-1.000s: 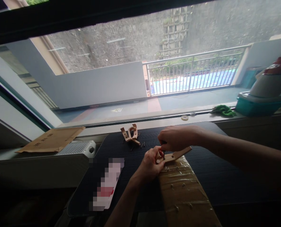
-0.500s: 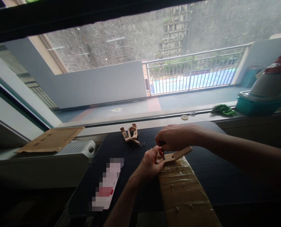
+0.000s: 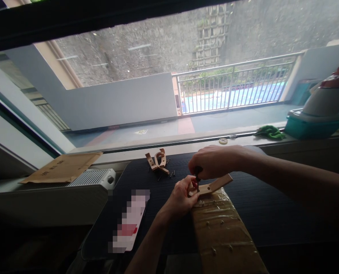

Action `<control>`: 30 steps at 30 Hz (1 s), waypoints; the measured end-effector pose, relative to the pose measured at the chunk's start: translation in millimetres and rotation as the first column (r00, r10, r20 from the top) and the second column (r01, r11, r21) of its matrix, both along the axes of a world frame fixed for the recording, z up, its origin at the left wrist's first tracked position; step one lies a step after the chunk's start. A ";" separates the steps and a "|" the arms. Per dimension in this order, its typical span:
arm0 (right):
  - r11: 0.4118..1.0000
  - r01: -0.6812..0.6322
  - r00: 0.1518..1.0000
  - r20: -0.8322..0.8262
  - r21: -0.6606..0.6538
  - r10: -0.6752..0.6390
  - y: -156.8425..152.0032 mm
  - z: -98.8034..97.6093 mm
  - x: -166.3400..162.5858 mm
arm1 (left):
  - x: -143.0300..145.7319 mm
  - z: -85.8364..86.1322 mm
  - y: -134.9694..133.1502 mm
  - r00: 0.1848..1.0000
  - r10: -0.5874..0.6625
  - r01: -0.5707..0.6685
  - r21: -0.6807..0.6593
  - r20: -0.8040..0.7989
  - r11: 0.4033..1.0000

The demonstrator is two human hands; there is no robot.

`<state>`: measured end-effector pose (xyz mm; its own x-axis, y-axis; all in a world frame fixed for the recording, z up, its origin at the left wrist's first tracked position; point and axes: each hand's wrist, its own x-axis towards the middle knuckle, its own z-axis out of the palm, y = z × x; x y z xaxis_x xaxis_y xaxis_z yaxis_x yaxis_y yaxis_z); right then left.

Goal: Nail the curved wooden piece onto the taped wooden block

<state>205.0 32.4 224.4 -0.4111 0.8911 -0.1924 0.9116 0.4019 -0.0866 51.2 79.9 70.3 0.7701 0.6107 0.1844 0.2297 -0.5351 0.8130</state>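
My left hand (image 3: pixel 182 196) pinches the near end of a flat wooden piece (image 3: pixel 215 185) that rests on the far end of a taped cardboard box (image 3: pixel 223 236). Above it my right hand (image 3: pixel 212 161) is closed round a small dark-handled screwdriver (image 3: pixel 197 178), held upright with its tip on the wooden piece. A second assembly of curved wooden pieces (image 3: pixel 158 161) lies farther back on the dark table (image 3: pixel 272 213), with several small screws (image 3: pixel 171 174) scattered beside it.
A white packet (image 3: pixel 131 220) lies left of the box. A radiator (image 3: pixel 91 177) with a cardboard sheet (image 3: pixel 59 167) on it stands at the left. On the window sill are a roll of tape (image 3: pixel 222 141), a green cloth (image 3: pixel 269 132) and a teal tub (image 3: pixel 314 123).
My right hand has risen slightly, and the screwdriver's handle now shows below the fingers. The left hand and the wooden piece have hardly moved.
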 end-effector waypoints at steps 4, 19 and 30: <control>1.000 -0.015 1.000 0.027 -0.002 0.016 0.7 0.1 -0.6 | 0.9 1.2 -1.8 0.999 0.024 -0.022 -0.057 0.027 0.998; 0.999 0.033 0.999 0.019 0.002 -0.033 6.7 -9.8 2.6 | 0.8 2.8 -2.1 1.000 0.024 -0.024 -0.003 -0.002 1.000; 0.999 -0.026 0.999 -0.044 0.029 0.027 -1.5 1.3 -0.8 | 0.2 2.0 -3.8 0.999 0.046 -0.044 -0.088 0.019 0.995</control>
